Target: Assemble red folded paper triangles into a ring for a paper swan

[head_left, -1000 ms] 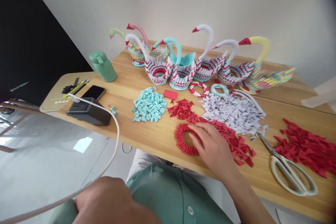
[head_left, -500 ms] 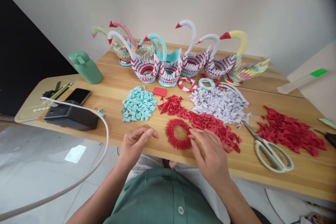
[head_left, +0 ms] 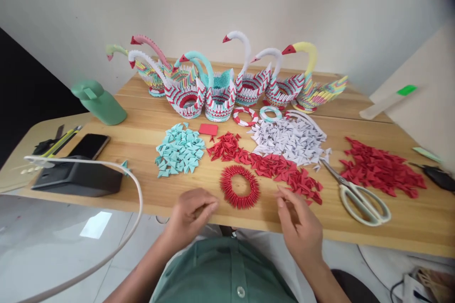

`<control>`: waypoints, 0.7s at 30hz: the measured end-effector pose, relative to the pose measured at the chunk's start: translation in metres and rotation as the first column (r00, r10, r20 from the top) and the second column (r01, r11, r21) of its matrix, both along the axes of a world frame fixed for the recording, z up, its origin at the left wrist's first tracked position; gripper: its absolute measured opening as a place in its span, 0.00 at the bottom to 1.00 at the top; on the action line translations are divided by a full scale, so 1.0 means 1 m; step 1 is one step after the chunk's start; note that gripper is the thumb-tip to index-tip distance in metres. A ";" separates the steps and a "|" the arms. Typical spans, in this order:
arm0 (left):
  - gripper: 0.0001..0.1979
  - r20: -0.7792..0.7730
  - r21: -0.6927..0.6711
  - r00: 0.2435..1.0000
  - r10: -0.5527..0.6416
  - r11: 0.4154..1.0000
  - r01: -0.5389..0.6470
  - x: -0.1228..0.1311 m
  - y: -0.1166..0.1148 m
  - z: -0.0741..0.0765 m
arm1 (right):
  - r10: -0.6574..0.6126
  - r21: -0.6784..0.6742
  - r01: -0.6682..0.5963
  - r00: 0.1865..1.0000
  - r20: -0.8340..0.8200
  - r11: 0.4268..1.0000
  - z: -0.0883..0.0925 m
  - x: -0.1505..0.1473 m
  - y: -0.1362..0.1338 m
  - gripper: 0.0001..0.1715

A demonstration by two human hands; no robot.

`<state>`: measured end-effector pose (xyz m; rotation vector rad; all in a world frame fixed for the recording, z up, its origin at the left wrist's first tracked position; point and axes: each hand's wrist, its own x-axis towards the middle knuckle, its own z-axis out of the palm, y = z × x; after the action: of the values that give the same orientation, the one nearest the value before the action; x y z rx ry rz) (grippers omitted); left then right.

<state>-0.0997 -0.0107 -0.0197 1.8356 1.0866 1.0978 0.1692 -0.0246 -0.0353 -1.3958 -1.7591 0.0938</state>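
A ring of upright red folded-paper pieces (head_left: pixel 227 194) lies by the front edge of the table between my hands, touched by neither. My left hand (head_left: pixel 194 213) hovers just left of it, fingers curled in and thumb against them; nothing shows in it. On the other side, my right hand (head_left: pixel 302 225) is half bent, thumb and index tips slightly apart, with no piece visible between them. Its fingertips are close to the loose red folded triangles (head_left: pixel 273 165). Behind these lie white triangles (head_left: pixel 287 142), with turquoise triangles (head_left: pixel 181 149) to the left.
Several paper swans (head_left: pixel 220 99) line the back. Before them lie a red-white ring (head_left: pixel 245 110), a turquoise-white ring (head_left: pixel 261 114) and a red card (head_left: pixel 208 129). Scissors (head_left: pixel 366 203) and more red triangles (head_left: pixel 384 170) are right; a green bottle (head_left: pixel 103 106), phone (head_left: pixel 90 146) and cabled black box (head_left: pixel 78 180) left.
My right hand has drawn away from the red ring to the right, toward the loose red triangles. My left hand's fingers have curled in more. The camera view has shifted slightly.
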 end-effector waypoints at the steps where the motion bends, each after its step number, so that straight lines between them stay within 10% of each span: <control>1: 0.11 0.022 -0.050 0.995 -0.093 0.994 0.094 0.000 -0.006 0.006 | -0.009 0.002 0.009 1.000 -0.023 1.000 0.001 0.001 -0.009 0.19; 4: 0.14 0.175 -0.144 0.861 -0.478 0.852 0.503 -0.003 -0.024 0.015 | 0.153 0.025 -0.151 0.985 -0.078 0.988 0.005 0.003 -0.038 0.19; 7: 0.21 0.235 -0.340 0.834 -0.499 0.761 0.552 -0.002 -0.032 -0.016 | 0.361 -0.170 -0.387 0.918 -0.164 0.906 -0.006 0.003 -0.057 0.16; 12: 0.22 -0.012 -0.327 0.933 -0.358 0.884 0.335 0.004 -0.039 -0.117 | 0.362 -0.445 -0.344 0.931 -0.045 0.827 -0.072 -0.005 -0.065 0.15; 16: 0.25 -0.115 -0.292 0.992 -0.057 0.956 0.021 -0.027 -0.069 -0.168 | 0.432 -0.594 -0.365 0.901 -0.032 0.717 -0.124 -0.013 -0.070 0.17; 18: 0.25 -0.256 -0.222 0.912 0.321 0.898 -0.379 -0.052 -0.091 -0.182 | 0.396 -0.640 -0.303 0.918 0.002 0.706 -0.139 -0.014 -0.069 0.18; 21: 0.29 -0.461 -0.272 0.726 0.511 0.697 -0.664 -0.078 -0.131 -0.190 | 0.391 -0.697 -0.250 0.919 0.047 0.672 -0.148 -0.015 -0.060 0.08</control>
<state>-0.1781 -0.1419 -0.2098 1.3637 2.0758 0.7710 0.1544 -0.0843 -0.1835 -1.6008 -2.2534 0.9197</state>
